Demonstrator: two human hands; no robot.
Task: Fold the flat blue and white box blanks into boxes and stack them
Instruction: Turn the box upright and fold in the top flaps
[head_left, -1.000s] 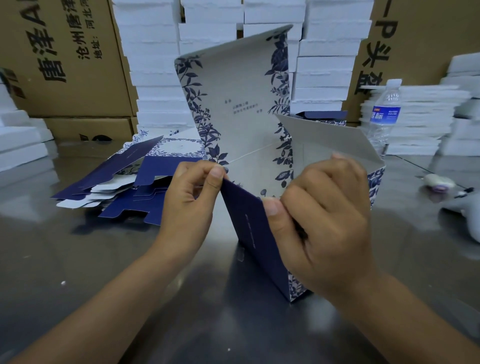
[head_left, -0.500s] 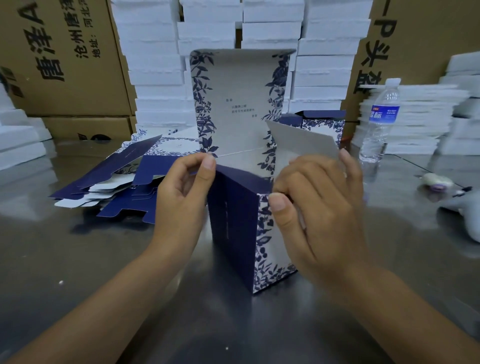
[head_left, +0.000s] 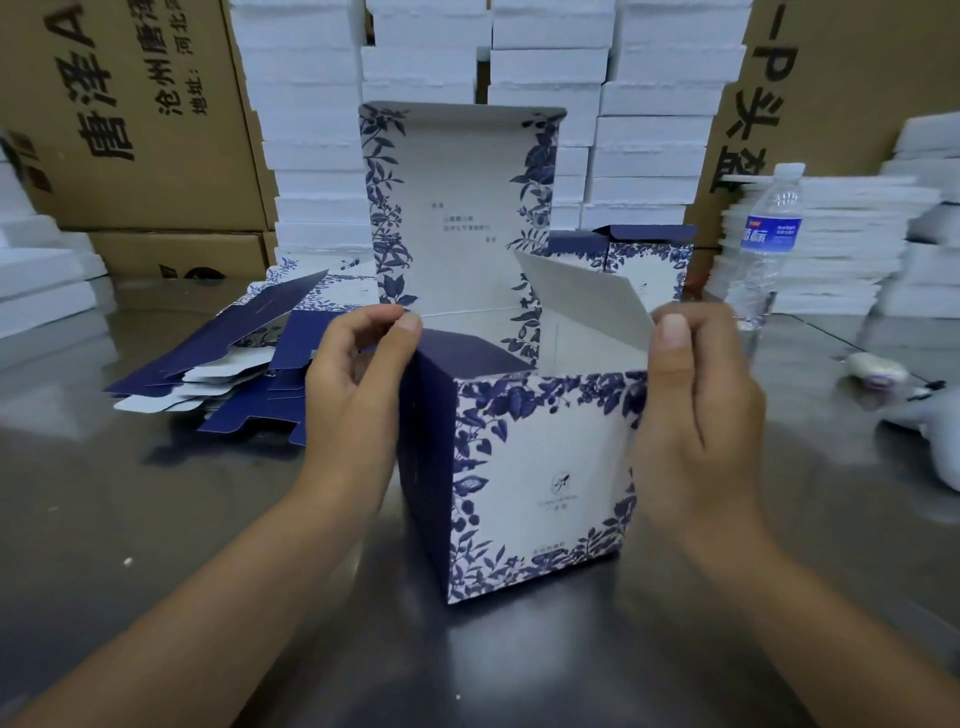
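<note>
The upright blue-and-white floral cardboard box (head_left: 540, 483) stands on the grey steel counter (head_left: 208, 519) between the 2 grips: the left hand (head_left: 358, 384) pinches its navy side flap (head_left: 467, 351), the right hand (head_left: 696, 410) pinches the white flap (head_left: 576, 301), and the tall lid (head_left: 462, 208) stands beyond.

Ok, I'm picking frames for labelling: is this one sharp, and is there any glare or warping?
Head view: the box, left hand and right hand are sharp, though the box's small print is unreadable; head view, the table shows a soft sheen, nothing blown out; head view, the wide lens bends the cartons at the edges, and the bottle looks slightly soft.
</note>
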